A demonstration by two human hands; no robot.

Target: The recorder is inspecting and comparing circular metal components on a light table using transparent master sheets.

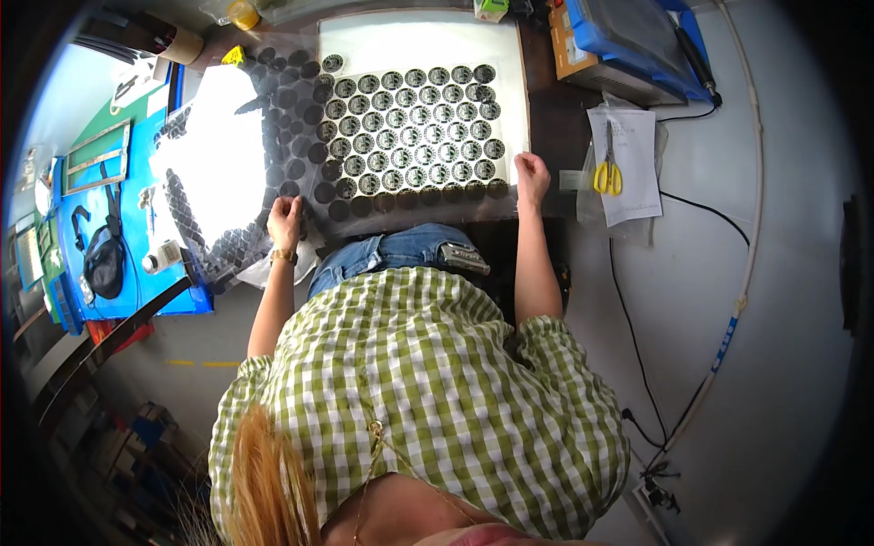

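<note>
A clear film sheet (pixel 411 171) with rows of round black printed designs lies over a white lit panel (pixel 419 41) in front of me. My left hand (pixel 285 221) is closed in a pinch at the near left of the film, beside a stack of shiny film (pixel 218 136) that glares white. My right hand (pixel 533 177) pinches the film's near right corner, at the panel's right edge. A single round design (pixel 332 63) sits apart above the rows. What lies between the left fingertips is small, but it appears to be the film's edge.
Yellow-handled scissors (pixel 607 177) lie on a paper sheet (pixel 635 150) at the right. Behind them stands a brown box (pixel 571 45) with a blue tray (pixel 637 41) on it. A black bag (pixel 104 264) rests on the blue table at the left. Cables hang at the right.
</note>
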